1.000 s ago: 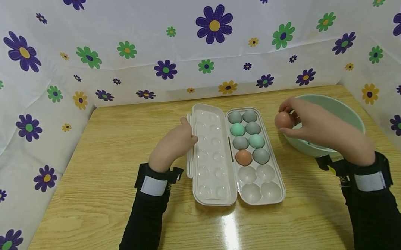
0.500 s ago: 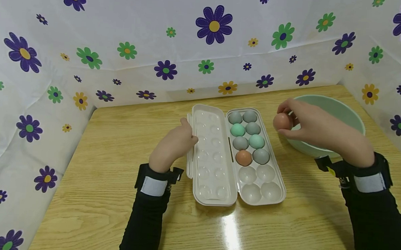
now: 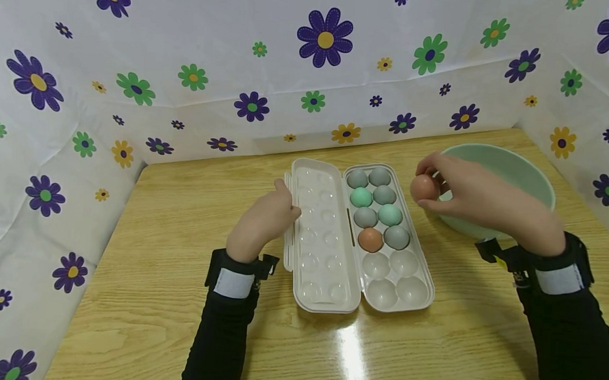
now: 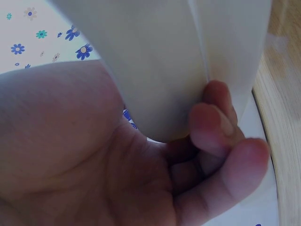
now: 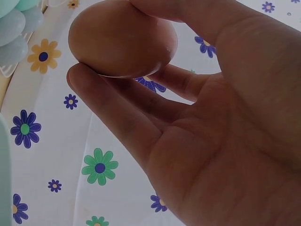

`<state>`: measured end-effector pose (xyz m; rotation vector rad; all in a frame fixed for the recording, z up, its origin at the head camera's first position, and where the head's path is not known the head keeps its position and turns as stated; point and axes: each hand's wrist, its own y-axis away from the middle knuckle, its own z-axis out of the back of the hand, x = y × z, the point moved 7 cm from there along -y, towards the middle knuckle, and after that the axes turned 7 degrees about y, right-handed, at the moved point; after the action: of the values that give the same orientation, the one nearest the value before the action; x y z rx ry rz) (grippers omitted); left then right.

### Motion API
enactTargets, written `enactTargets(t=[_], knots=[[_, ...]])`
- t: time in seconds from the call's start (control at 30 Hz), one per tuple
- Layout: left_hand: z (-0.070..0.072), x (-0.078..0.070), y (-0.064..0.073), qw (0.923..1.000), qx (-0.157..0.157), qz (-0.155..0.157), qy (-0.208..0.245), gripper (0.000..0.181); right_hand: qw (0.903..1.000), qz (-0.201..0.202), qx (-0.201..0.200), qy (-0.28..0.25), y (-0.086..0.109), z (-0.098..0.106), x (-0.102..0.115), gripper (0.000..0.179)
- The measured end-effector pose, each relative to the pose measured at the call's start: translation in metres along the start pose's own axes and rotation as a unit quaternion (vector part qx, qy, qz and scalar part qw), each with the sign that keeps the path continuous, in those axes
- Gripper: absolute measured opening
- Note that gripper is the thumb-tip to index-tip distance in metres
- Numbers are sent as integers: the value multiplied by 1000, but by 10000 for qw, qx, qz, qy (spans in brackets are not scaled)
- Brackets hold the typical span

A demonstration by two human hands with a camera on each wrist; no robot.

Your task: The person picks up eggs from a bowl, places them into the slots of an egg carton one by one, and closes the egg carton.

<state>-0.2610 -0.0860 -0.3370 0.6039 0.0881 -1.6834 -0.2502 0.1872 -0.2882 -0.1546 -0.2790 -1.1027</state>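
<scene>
A white egg box lies unfolded on the wooden table, its lid (image 3: 326, 279) to the left and its cup tray (image 3: 403, 263) to the right. Several grey-blue eggs (image 3: 396, 237), two green eggs (image 3: 389, 214) and a brown egg (image 3: 370, 239) sit in the tray's far cups; the near cups hold nothing. My left hand (image 3: 264, 222) grips the lid's left edge, fingers (image 4: 235, 174) curled round it in the left wrist view. Right of the tray, my right hand (image 3: 488, 192) pinches another brown egg (image 5: 122, 40) between thumb and fingers, held in the air.
A pale green bowl (image 3: 519, 171) stands at the back right, partly hidden behind my right hand and forearm. Flower-printed white cloth (image 3: 213, 50) walls the table (image 3: 180, 235) at the back and both sides.
My right hand, with the brown egg, has drifted slightly left and toward me, away from the bowl. The left hand and the egg box have stayed put.
</scene>
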Motion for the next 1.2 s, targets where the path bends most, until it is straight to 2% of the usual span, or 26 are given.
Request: enactTargets(t=[0.2, 0.57, 0.8, 1.2], knots=[[-1, 1, -1, 10000, -29, 12, 48, 73, 10000, 64, 19, -8, -1, -4, 4, 46], [1, -1, 1, 10000, -72, 33, 55, 72, 9992, 173, 161, -331, -1, -11, 19, 45], [0, 0, 0, 10000, -34, 35, 32, 73, 9992, 203, 290, -163, -2, -17, 25, 45], [0, 1, 0, 10000, -53, 23, 27, 73, 9982, 400, 345, -276, -3, -24, 33, 42]])
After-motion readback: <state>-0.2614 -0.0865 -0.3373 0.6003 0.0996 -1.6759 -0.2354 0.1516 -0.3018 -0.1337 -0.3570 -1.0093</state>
